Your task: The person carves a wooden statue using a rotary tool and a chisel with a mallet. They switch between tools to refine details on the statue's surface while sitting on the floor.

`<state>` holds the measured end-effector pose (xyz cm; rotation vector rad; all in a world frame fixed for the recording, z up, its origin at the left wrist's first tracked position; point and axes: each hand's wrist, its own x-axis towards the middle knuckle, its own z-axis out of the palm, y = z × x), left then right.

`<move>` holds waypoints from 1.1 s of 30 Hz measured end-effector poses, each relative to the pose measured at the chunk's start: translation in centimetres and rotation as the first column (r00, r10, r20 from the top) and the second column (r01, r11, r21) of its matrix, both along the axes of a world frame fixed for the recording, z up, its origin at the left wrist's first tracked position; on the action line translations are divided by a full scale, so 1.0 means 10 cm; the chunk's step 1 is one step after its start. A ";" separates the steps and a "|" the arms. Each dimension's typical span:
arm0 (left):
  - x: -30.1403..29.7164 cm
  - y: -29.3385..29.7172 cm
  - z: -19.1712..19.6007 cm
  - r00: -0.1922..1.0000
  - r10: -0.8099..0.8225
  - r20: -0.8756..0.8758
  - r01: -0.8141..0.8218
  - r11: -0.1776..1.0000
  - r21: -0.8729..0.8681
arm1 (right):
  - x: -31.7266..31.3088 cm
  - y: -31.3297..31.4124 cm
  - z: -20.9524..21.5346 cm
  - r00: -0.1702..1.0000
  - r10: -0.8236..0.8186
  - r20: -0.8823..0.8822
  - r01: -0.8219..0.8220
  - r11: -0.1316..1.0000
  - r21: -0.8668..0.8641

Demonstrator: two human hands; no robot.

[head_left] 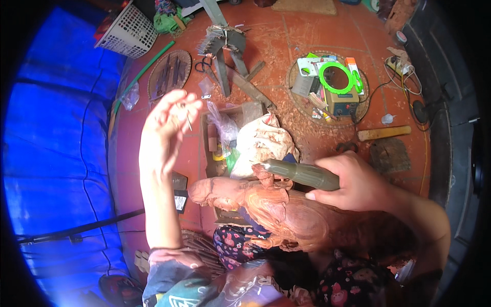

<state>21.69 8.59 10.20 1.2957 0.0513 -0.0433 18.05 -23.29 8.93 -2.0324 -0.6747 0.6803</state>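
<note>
Two hands are busy in the head view, the only feed I've got. From where I sit I'd call this carving well along: the statue (312, 212) has its head, robe folds and a small outstretched hand cut already, so the rough shaping looks done to me. What's left is harder to judge. No paint or gloss coat that I can spot, so I'd bet on detail work and smoothing. The dark right end is too murky to rate.

Looks-wise it's reddish-brown wood with swirly grain, pretty lovely tbh. It lies across the lap (238, 248), bottom centre of the frame, head to the left, far end running off toward the lower right.

Right hand (358, 179), right of centre, is wrapped round a dark green tool (307, 174). Its nose overlaps a knobbly bit of the carving; I can't tell if they touch. Left hand (166, 115), left of centre, is raised clear of the wood, fingers curled and pinching a thin pin (189, 124). Glare washes out the exact grip. Plenty of shavings (327, 135) on the floor toward the upper right too.
</note>
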 end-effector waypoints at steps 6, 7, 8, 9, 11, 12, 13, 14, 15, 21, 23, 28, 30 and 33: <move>-0.96 -0.44 -0.01 0.985 0.173 0.019 -0.162 0.951 -0.263 | -0.05 0.25 0.01 0.977 0.075 0.202 -0.116 0.972 0.203; -1.06 -0.54 -0.03 0.970 0.243 -0.016 -0.238 0.931 -0.278 | -0.05 0.29 0.02 0.970 0.108 0.217 -0.154 0.966 0.209; -1.13 -0.61 -0.07 0.961 0.275 -0.017 -0.264 0.901 -0.343 | -0.06 0.32 0.05 0.970 0.119 0.210 -0.165 0.962 0.218; -1.21 -0.64 -0.13 0.948 0.319 0.022 -0.291 0.891 -0.348 | -0.07 0.37 0.09 0.970 0.135 0.204 -0.181 0.956 0.230; -1.31 -0.80 -0.13 0.896 0.442 0.044 -0.398 0.842 -0.364 | -0.08 0.44 0.15 0.976 0.175 0.128 -0.201 0.951 0.235; -1.36 -0.83 -0.17 0.870 0.490 0.057 -0.445 0.828 -0.341 | -0.09 0.46 0.18 0.979 0.197 0.059 -0.205 0.952 0.229; -1.40 -0.86 -0.16 0.845 0.530 0.078 -0.477 0.811 -0.338 | -0.11 0.48 0.20 0.975 0.221 -0.009 -0.213 0.951 0.223; -1.42 -0.89 -0.14 0.817 0.567 0.099 -0.510 0.793 -0.334 | -0.13 0.49 0.19 0.970 0.241 -0.022 -0.229 0.945 0.234; -1.45 -0.91 -0.12 0.790 0.601 0.123 -0.538 0.776 -0.330 | -0.16 0.50 0.18 0.966 0.257 -0.033 -0.242 0.938 0.247; -1.58 -0.94 -0.05 0.680 0.697 0.227 -0.655 0.717 -0.239 | -0.28 0.54 0.12 0.935 0.354 -0.008 -0.344 0.914 0.217; -1.67 -0.94 -0.07 0.702 0.654 0.283 -0.635 0.754 -0.168 | -0.32 0.53 0.10 0.926 0.377 -0.026 -0.363 0.906 0.215; -1.77 -0.94 -0.09 0.706 0.612 0.357 -0.645 0.764 -0.032 | -0.42 0.48 0.03 0.918 0.379 -0.115 -0.332 0.895 0.298; -1.78 -0.97 -0.08 0.684 0.604 0.409 -0.676 0.736 0.042 | -0.43 0.45 0.05 0.917 0.378 -0.124 -0.334 0.901 0.278; -1.78 -1.02 -0.05 0.648 0.593 0.478 -0.725 0.673 0.149 | -0.43 0.42 0.02 0.919 0.377 -0.115 -0.337 0.903 0.267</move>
